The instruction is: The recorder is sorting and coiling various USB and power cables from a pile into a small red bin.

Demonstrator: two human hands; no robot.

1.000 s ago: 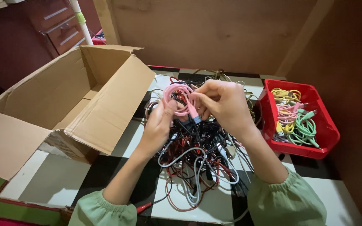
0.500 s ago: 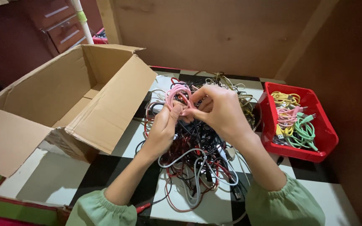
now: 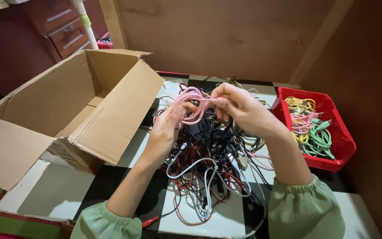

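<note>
**Desk:** What did the head view show the hands doing?

**Photographer:** Both hands worked one pink cable [image 3: 191, 104], wound into a small coil and held above a tangled pile of cables [image 3: 208, 155]. The left hand [image 3: 166, 128] closed its grip on the coil's lower edge, thumb pressed against the loops. The right hand [image 3: 239, 108] pinched the cable's free end between fingertips, drawn taut across the top of the coil.

**Desk:** Where was all this set?

**Photographer:** On a black-and-white checked tabletop [image 3: 67, 190]. The pile, black, red, white and grey leads knotted together, lay directly beneath the hands. An open cardboard box [image 3: 80, 110] stood to the left, touching the pile's edge, its inside bare as far as could be seen. A red plastic bin [image 3: 348, 144] sat to the right, holding coiled yellow, pink and green cables [image 3: 310, 128].

**Desk:** Which step would you call it?

**Photographer:** By my reading, the wrapping stage: the coil was formed, the tail not yet secured. I judged the next move to call for winding that tail around the loops while the left hand kept them from springing apart.

**Desk:** Anything unclear?

**Photographer:** Whether the pink cable was wholly free of the pile could not be told; loose strands ran close below it.
</note>
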